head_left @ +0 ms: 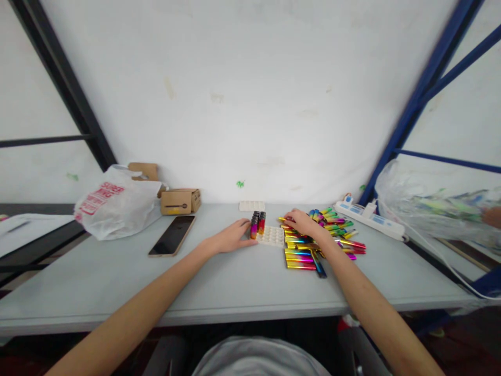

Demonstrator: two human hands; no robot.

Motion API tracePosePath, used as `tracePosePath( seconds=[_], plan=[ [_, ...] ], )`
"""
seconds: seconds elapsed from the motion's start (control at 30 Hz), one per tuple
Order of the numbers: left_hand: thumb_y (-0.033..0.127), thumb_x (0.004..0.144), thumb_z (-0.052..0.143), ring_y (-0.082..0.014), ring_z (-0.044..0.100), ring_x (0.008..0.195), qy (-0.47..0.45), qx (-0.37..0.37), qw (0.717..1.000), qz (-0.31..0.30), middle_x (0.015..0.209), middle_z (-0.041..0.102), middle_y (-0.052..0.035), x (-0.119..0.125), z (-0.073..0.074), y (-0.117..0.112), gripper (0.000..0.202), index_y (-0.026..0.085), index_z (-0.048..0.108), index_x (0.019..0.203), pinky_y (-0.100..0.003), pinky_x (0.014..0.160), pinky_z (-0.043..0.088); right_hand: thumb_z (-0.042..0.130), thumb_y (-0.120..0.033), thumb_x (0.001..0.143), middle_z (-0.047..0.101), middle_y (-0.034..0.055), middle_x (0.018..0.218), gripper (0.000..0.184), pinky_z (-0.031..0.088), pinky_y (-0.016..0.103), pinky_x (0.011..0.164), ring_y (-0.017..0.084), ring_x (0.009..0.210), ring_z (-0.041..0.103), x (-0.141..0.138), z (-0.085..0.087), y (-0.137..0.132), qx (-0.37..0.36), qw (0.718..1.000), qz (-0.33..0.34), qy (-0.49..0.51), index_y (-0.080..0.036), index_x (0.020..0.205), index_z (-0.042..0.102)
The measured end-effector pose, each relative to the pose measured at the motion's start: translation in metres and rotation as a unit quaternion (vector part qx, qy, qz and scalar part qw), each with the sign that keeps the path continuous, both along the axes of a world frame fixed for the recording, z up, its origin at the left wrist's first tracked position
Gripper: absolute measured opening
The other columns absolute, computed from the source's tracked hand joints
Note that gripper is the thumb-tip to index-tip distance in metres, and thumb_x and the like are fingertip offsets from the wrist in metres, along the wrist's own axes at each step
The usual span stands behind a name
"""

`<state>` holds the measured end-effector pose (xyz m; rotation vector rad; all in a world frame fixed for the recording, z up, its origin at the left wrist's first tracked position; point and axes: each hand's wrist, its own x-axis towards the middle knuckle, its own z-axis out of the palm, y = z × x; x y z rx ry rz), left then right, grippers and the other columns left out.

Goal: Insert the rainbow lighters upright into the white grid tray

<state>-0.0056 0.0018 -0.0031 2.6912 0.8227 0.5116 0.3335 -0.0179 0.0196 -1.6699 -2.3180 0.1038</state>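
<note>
Across the whole width in front of me runs the pale bench (219,292), its back edge against the wall, and near its back left corner slumps a white plastic bag (117,203), probably set there to be out of my arms' way. Right of the middle lies the pile of shiny lighter-like pieces (299,258), strewn under my right forearm, which I take to be for a short reach. Behind it, a power strip (381,224) slants near the back right corner. Left of the middle, a small carton (176,202) sits by the back edge with a phone (172,236) lying in front of it, well apart from the pieces. My left hand (234,236) is spread wide, thumb and fingers apart, around the left edge of the white tray (274,236), seemingly to steady it. My right hand (301,221) rests over the pile's left part, fingers bent down; I cannot tell whether they pinch a piece. Another tray (252,206) lies at the back edge. Smallest, a few upright pieces (261,223) with black tops crowd the tray's left side, perhaps so close packing holds them straight.
</note>
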Motion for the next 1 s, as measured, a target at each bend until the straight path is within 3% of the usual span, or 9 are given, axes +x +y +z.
tracePosePath(
  seconds=[0.13,0.23,0.33,0.5,0.57,0.73,0.87,1.0],
  plan=[
    [0.072,0.104,0.064,-0.0379,0.061,0.143,-0.004,0.001,1.000,-0.001,0.153,0.063,-0.0190,0.000,-0.001,0.001,0.068,0.019,0.060,0.146,-0.051,0.128,0.044,0.057,-0.030,0.109,0.080,0.0149,0.108,0.028,0.051,0.031,0.095,0.024,0.101,0.071,-0.007,-0.001,0.000,0.060,0.995,-0.009,0.077,-0.013,0.110,0.080],
    [0.070,0.104,0.063,-0.0382,0.061,0.143,-0.005,-0.001,1.000,0.000,0.154,0.063,-0.0192,0.000,-0.002,0.001,0.067,0.019,0.060,0.146,-0.051,0.128,0.044,0.047,-0.045,0.111,0.076,0.0079,0.087,0.044,0.049,0.031,0.081,0.023,0.084,0.067,-0.011,0.003,-0.001,0.108,0.973,-0.065,0.195,-0.015,0.106,0.079],
    [0.069,0.104,0.064,-0.0384,0.059,0.145,-0.005,-0.006,1.000,-0.001,0.156,0.061,-0.0189,0.000,-0.001,0.000,0.067,0.019,0.059,0.148,-0.051,0.129,0.043,0.045,-0.066,0.105,0.065,0.0017,0.068,0.061,0.045,0.031,0.070,0.021,0.069,0.060,-0.018,0.007,-0.003,0.112,0.925,-0.099,0.349,-0.017,0.098,0.081],
    [0.071,0.104,0.063,-0.0373,0.059,0.145,0.000,0.000,1.000,0.002,0.155,0.062,-0.0185,0.000,-0.002,0.001,0.069,0.019,0.059,0.149,-0.048,0.129,0.043,0.076,-0.085,0.071,0.071,0.0055,0.076,0.071,0.051,0.034,0.073,0.020,0.073,0.062,-0.040,0.006,-0.008,0.035,0.837,-0.089,0.539,-0.016,0.087,0.076],
    [0.074,0.105,0.061,-0.0371,0.058,0.146,0.007,0.003,1.000,0.003,0.156,0.061,-0.0197,-0.001,-0.002,0.002,0.072,0.018,0.058,0.149,-0.048,0.129,0.042,0.077,-0.089,0.068,0.072,0.0068,0.080,0.073,0.054,0.034,0.075,0.021,0.078,0.064,-0.049,0.006,-0.012,0.004,0.827,-0.069,0.557,-0.018,0.084,0.071],
    [0.071,0.107,0.060,-0.0361,0.054,0.151,0.022,0.001,1.000,-0.003,0.162,0.055,-0.0202,-0.001,-0.001,0.000,0.070,0.017,0.055,0.151,-0.046,0.131,0.038,0.054,-0.100,0.082,0.064,0.0015,0.073,0.077,0.051,0.030,0.067,0.019,0.073,0.063,-0.062,0.010,-0.020,0.005,0.859,-0.040,0.511,-0.023,0.077,0.057],
    [0.068,0.107,0.061,-0.0368,0.057,0.148,0.026,0.001,1.000,0.005,0.159,0.058,-0.0214,0.000,0.001,-0.001,0.069,0.015,0.056,0.150,-0.046,0.129,0.041,0.057,-0.097,0.084,0.059,-0.0028,0.066,0.072,0.049,0.028,0.057,0.015,0.059,0.057,-0.072,0.014,-0.026,-0.063,0.818,0.025,0.571,-0.025,0.085,0.055],
    [0.071,0.106,0.061,-0.0371,0.058,0.147,0.019,0.003,1.000,0.000,0.157,0.060,-0.0205,0.001,-0.001,0.000,0.070,0.016,0.057,0.149,-0.047,0.129,0.042,0.070,-0.090,0.083,0.030,-0.0129,0.056,0.066,0.027,0.021,0.042,0.009,0.044,0.028,-0.078,0.018,-0.031,-0.087,0.773,0.015,0.628,-0.026,0.086,0.053]
  ],
)
